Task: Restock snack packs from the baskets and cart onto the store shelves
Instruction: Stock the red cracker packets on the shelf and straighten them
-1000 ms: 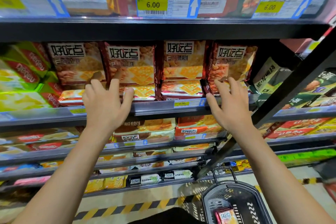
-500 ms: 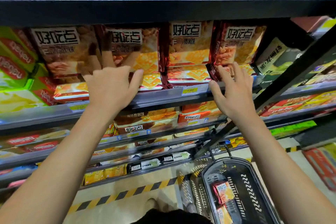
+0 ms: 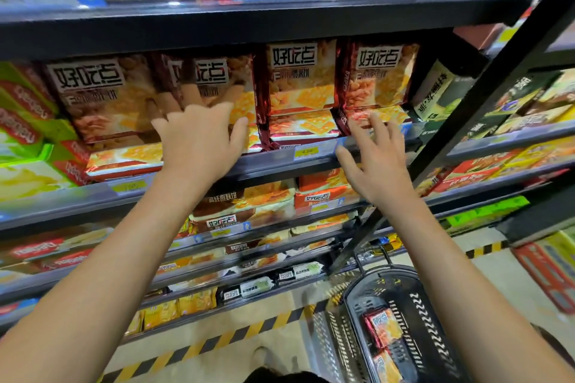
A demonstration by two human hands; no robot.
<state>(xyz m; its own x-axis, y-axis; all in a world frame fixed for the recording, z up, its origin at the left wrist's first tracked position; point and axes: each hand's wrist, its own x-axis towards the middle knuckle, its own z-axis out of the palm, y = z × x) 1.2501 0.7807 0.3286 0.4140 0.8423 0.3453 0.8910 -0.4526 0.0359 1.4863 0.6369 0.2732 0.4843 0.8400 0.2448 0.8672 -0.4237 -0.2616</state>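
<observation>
Down by my feet: the black basket [image 3: 404, 329] stands on the floor, below my right arm, with at least two red-and-yellow snack packs [image 3: 384, 328] lying in it; its near end is cut off by the frame.

Left hand: my left hand [image 3: 199, 140] has its fingers spread and straight, pressing flat on the second upright pack [image 3: 214, 87] in the row; it grips nothing.

Right hand: my right hand [image 3: 378, 162] is open wide, fingertips [image 3: 375, 123] at the front of the flat pack under the rightmost upright pack [image 3: 379, 74]; whether they touch it I cannot tell.

What changed: a second ago both hands sat lower, at the shelf lip [image 3: 311, 154]; my left has since slid up onto the pack face, my right barely moved.

What it means: I judge this as squaring up the row, not placing; the basket packs are yet to be shelved.

Farther back: the row of four upright packs fills the bay to the shelf above.

Hard to make out: my left fingertips blur into the wrapper; the small price tag's [image 3: 306, 151] figures are unreadable; the packs behind the front row are hidden.
</observation>
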